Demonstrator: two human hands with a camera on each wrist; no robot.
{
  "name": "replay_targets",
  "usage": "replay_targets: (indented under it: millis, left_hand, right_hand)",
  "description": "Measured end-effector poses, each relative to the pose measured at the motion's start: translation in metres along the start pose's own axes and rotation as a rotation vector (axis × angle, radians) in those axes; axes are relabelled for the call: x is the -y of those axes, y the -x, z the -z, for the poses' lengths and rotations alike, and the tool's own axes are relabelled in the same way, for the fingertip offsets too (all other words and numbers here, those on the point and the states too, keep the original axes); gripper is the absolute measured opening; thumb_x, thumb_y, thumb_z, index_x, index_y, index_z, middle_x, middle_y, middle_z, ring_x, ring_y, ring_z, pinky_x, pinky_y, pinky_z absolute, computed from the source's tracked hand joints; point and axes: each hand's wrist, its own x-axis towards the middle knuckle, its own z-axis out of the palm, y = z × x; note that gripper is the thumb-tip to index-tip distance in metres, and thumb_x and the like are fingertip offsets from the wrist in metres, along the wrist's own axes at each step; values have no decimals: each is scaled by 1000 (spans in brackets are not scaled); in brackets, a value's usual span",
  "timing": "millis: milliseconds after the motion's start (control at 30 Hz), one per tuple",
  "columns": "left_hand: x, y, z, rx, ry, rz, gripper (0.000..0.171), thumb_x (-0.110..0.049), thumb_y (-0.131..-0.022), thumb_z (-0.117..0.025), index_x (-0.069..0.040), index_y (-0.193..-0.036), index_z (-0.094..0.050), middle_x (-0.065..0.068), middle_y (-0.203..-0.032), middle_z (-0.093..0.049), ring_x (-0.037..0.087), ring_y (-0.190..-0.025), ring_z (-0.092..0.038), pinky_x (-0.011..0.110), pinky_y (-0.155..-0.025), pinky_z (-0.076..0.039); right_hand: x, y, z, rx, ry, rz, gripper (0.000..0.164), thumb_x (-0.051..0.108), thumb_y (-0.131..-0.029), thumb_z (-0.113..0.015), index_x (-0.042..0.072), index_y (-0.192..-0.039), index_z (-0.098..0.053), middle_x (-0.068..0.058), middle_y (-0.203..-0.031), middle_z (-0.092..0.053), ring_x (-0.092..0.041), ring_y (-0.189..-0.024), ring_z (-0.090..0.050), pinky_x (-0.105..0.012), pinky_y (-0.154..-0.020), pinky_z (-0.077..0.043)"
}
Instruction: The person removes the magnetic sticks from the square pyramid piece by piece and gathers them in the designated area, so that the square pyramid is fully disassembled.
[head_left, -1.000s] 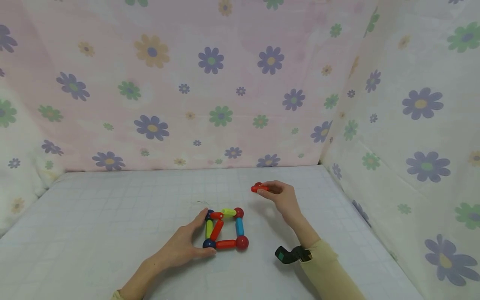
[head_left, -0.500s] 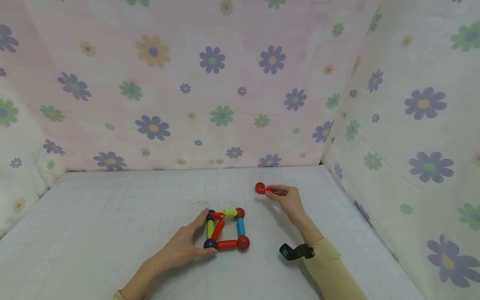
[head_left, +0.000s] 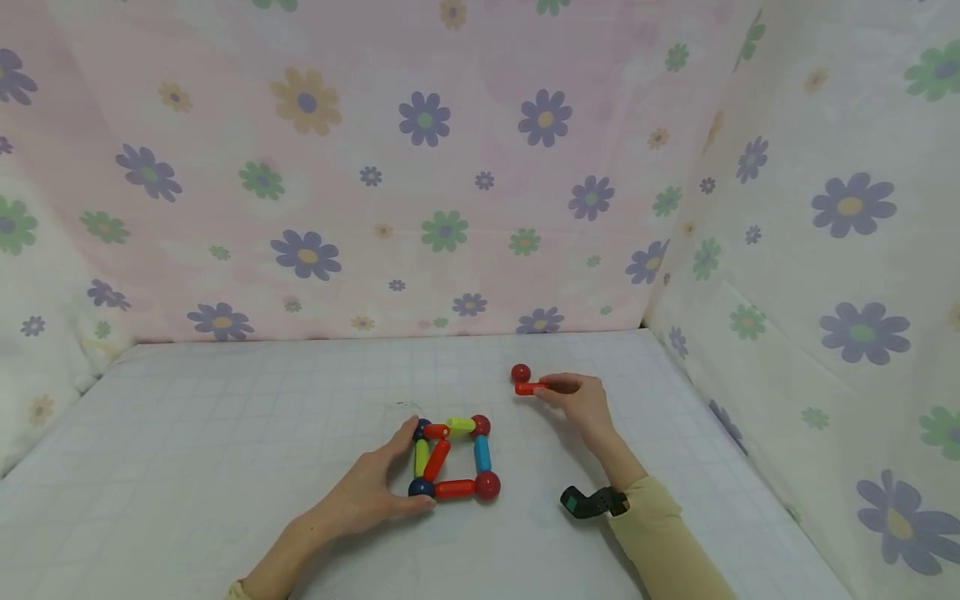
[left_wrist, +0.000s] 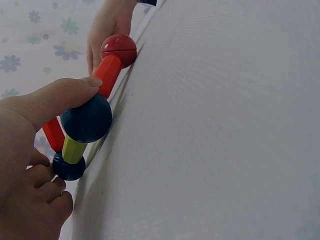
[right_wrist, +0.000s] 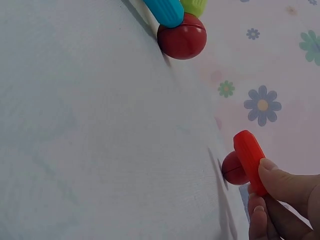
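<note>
In the head view my left hand [head_left: 367, 492] grips a four-sided frame of magnetic sticks and balls by its left side. My thumb presses the near dark blue ball [left_wrist: 86, 119], and my fingers are at the far dark blue ball [left_wrist: 69, 166]. Dark red balls [head_left: 487, 485] form the right corners. A yellow-green stick [head_left: 422, 458], a blue stick [head_left: 482, 453] and red sticks [head_left: 454, 489] make up the sides, two red ones tilting off the blue balls. My right hand [head_left: 585, 408] pinches a red stick [right_wrist: 249, 160] between thumb and fingers. Just behind this stick sits a loose red ball [head_left: 521, 373].
A white quilted cloth [head_left: 225, 433] covers the table. Flower-printed curtains [head_left: 480, 167] rise at its back and sides. A black wrist camera [head_left: 588, 503] sticks out from the right wrist, over the cloth.
My right hand has drawn the red stick slightly right and nearer, so the red ball behind it shows more fully. The left hand and the frame stay in place.
</note>
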Motion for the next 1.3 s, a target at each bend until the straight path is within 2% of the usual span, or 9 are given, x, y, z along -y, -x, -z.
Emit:
replay_targets:
  millis: [333, 567, 933, 1300]
  left_hand:
    - [-1, 0, -1, 0, 5, 4, 110, -45, -75, -85, -20, -161, -21, 5, -165, -26, 33, -151, -26, 60, -116, -31]
    - [-1, 1, 0, -1, 6, 6, 110, -46, -75, -85, -21, -161, -21, 5, -165, -26, 33, -151, -26, 60, -116, -31]
    - [-2, 1, 0, -4, 4, 0, 110, -45, -75, -86, -20, -161, -21, 6, -165, -26, 33, -151, -26, 60, -116, -31]
    - [-1, 1, 0, -5, 2, 3, 111, -46, -75, -85, -20, -161, -20, 5, -165, -25, 33, -152, -25, 59, -117, -29]
  right_hand:
    - [-6, -1, -1, 6, 80, 15, 29, 18, -88, -77, 7, -115, -75, -11, -116, -72, -28, -116, -59, -44, -101, -50]
    - [-9, 0, -3, -8, 101, 38, 28, 18, -88, -77, 7, -113, -76, -11, -112, -73, -27, -111, -61, -45, -99, -51]
    - [-8, 1, -3, -10, 133, 54, 28, 20, -88, -77, 7, -113, -75, -12, -114, -72, -29, -112, -59, -47, -100, -49]
    - [-10, 1, -2, -16, 130, 68, 23, 15, -89, -76, 7, -111, -76, -10, -110, -73, -26, -106, -63, -44, -97, -52]
